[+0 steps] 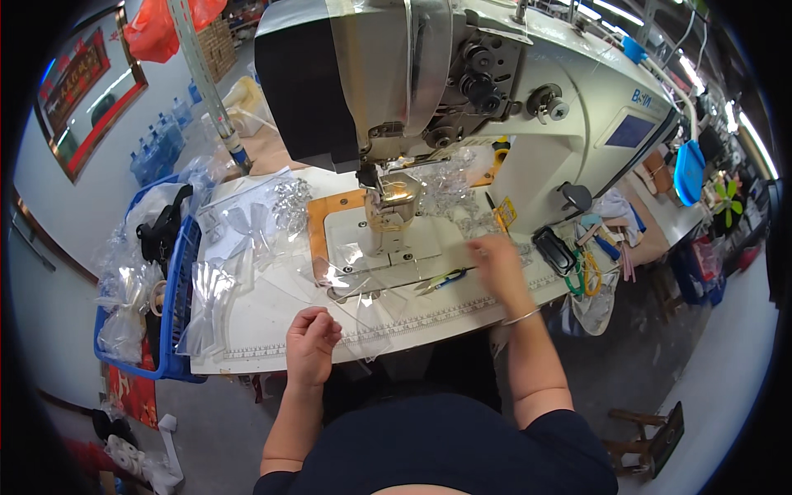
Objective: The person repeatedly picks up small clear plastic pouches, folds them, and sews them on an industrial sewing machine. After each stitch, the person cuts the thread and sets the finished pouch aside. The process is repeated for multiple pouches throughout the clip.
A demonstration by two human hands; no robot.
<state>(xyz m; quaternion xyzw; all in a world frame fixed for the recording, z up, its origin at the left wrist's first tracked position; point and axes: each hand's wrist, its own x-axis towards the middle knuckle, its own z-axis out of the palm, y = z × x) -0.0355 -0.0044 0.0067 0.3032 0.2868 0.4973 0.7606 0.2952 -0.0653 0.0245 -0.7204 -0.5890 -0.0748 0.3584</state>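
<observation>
My left hand (313,345) is at the front edge of the white sewing table (272,322), its fingers curled and pinched together. Beside its fingertips lies a clear plastic piece (367,318); whether they grip its edge is too hard to see. Over the table's right part, my right hand (499,268) is smeared by motion, so its fingers do not show clearly. Just left of it lie small thread snips (445,281). Ahead of both hands stands the industrial sewing machine (544,157), with its metal post (389,216) and needle area above the bed plate.
Clear plastic pieces pile up behind the post (454,186) and at left (247,227). A blue basket (175,305) with plastic and a black strap adjoins the table's left side. At right are a black tray (554,250), scissors (590,276) and a wooden stool (652,437).
</observation>
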